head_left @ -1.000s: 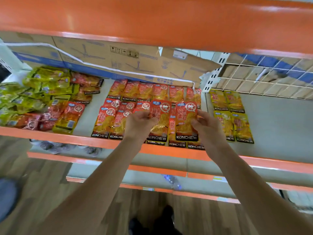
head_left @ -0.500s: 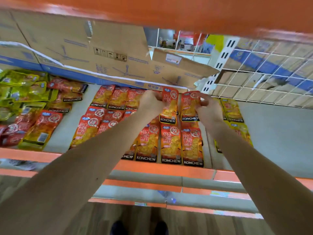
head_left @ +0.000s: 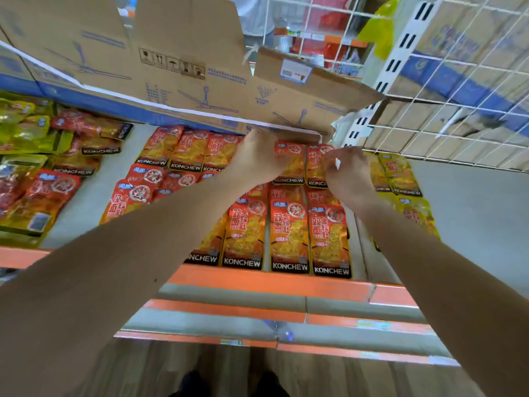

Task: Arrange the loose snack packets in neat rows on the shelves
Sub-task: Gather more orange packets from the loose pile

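Hazard: pushed too far, the slick foil could slide beneath the brown cardboard box (head_left: pixel 186 67) or ride over the row in front, skewing the line. The left hand (head_left: pixel 257 163) covers the left edge of an orange-red foil snack packet (head_left: pixel 293 164); its fingers are hidden, so its grip cannot be told. The right hand (head_left: pixel 347 174) pinches the adjoining orange-red packet (head_left: pixel 315 167) at its upper right corner. Both lie flat, side by side, at the rear of the grey metal shelf (head_left: pixel 472 202).

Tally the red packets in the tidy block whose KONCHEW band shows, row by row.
Front row, at the shelf edge: 4
Back row: 5, and the left hand may hide more
Total: 9
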### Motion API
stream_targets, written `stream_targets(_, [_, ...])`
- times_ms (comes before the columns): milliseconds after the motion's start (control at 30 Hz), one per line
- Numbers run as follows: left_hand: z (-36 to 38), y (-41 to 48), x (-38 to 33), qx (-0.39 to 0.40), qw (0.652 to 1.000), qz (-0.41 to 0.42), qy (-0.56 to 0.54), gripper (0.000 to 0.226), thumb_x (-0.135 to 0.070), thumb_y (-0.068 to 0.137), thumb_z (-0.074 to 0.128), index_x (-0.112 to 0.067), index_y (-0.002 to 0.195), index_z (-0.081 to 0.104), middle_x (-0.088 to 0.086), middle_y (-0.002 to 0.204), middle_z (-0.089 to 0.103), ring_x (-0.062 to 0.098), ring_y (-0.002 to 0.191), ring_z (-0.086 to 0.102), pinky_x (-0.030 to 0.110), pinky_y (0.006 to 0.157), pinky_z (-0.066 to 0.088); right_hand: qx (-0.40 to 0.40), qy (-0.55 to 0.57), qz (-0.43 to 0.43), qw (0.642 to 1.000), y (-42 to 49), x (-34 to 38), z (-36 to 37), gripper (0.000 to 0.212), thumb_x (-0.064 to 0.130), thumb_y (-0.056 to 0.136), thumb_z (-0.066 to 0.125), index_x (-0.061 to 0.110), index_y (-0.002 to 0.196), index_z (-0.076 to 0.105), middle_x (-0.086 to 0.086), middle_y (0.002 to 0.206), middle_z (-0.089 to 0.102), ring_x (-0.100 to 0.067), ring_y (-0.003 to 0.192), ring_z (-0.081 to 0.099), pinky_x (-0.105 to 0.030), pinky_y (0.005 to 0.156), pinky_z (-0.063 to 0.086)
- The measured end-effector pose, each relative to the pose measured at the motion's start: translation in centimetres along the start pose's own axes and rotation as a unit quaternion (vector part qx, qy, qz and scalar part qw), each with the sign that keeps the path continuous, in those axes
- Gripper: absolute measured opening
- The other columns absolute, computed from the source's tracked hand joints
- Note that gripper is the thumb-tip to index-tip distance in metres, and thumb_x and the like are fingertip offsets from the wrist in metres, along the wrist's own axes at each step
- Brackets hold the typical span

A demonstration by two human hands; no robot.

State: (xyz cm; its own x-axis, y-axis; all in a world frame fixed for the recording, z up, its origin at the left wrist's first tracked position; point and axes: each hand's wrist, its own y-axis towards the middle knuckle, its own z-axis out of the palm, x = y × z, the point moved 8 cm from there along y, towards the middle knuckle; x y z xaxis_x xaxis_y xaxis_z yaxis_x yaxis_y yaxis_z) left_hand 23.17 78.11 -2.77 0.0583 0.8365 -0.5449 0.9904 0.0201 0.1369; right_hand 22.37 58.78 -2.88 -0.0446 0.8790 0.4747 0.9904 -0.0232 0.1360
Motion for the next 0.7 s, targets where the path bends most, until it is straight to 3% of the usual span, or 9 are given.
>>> stream_targets(33, [0.0, -0.6, -0.4, 0.001, 0.999, 0.033, 0.016, 0.027, -0.038, 0.088, 0.061, -0.014, 0.076, 0.058, 0.002, 0.075, 0.056, 0.024, 0.072, 0.06, 0.028, 0.051, 0.041, 0.006, -0.005, -0.008, 1.0, -0.3, 0.2, 0.1, 0.03, 0.016, 0.093, 0.052, 0.012, 0.117, 0.069, -0.013, 0.133, 0.056, -0.036, 0.129, 0.043, -0.044, 0.11, 0.034])
stream_targets(100, [0.7, -1.7, -1.0, 0.025, 0.993, 0.089, 0.078, 0.041, -0.052, 0.09, 0.057, -0.022, 0.117, 0.066, 0.003, 0.115, 0.065, 0.025, 0.107, 0.063, 0.034, 0.083, 0.051, 0.017, -0.037, -0.058, 0.997, -1.0, 0.9, 0.5, 0.033, 0.025, 0.091, 0.05, 0.022, 0.121, 0.065, -0.002, 0.138, 0.054, -0.035, 0.13, 0.043, -0.048, 0.108, 0.035])
stream_targets(133, [1.3, -2.0, -1.0, 0.046, 0.986, 0.105, 0.12, 0.053, -0.057, 0.092, 0.053, -0.027, 0.135, 0.058, 0.002, 0.135, 0.058, 0.025, 0.122, 0.056, 0.039, 0.099, 0.046, 0.032, -0.067, -0.082, 0.994, -1.4, 1.2, 1.0, 0.032, 0.026, 0.091, 0.05, 0.023, 0.12, 0.063, 0.001, 0.136, 0.055, -0.035, 0.128, 0.044, -0.049, 0.106, 0.033])
stream_targets(200, [2.1, -2.3, -1.3, 0.058, 0.973, 0.128, 0.183, 0.056, -0.057, 0.096, 0.044, -0.032, 0.146, 0.045, 0.001, 0.155, 0.042, 0.026, 0.135, 0.046, 0.043, 0.112, 0.032, 0.06, -0.101, -0.087, 0.989, -1.8, 1.3, 1.6, 0.032, 0.024, 0.093, 0.05, 0.023, 0.124, 0.06, 0.0, 0.137, 0.053, -0.033, 0.129, 0.04, -0.047, 0.105, 0.029])
stream_targets(367, [2.9, -1.9, -1.1, 0.077, 0.974, 0.123, 0.171, 0.053, -0.052, 0.099, 0.039, -0.036, 0.15, 0.039, -0.001, 0.162, 0.031, 0.025, 0.136, 0.047, 0.042, 0.116, 0.027, 0.085, -0.081, -0.059, 0.991, -1.5, 1.5, 1.4, 0.043, 0.027, 0.1, 0.045, 0.026, 0.144, 0.048, 0.0, 0.152, 0.04, -0.025, 0.141, 0.028, -0.047, 0.114, 0.018])
stream_targets(700, [3.2, -0.9, -1.1, 0.078, 0.974, 0.115, 0.178, 0.055, -0.056, 0.098, 0.042, -0.038, 0.15, 0.038, -0.004, 0.161, 0.032, 0.02, 0.141, 0.041, 0.043, 0.114, 0.026, 0.087, -0.08, -0.061, 0.991, -1.0, 1.0, 1.4, 0.046, 0.028, 0.101, 0.04, 0.028, 0.146, 0.044, 0.003, 0.157, 0.036, -0.022, 0.143, 0.027, -0.049, 0.115, 0.015])
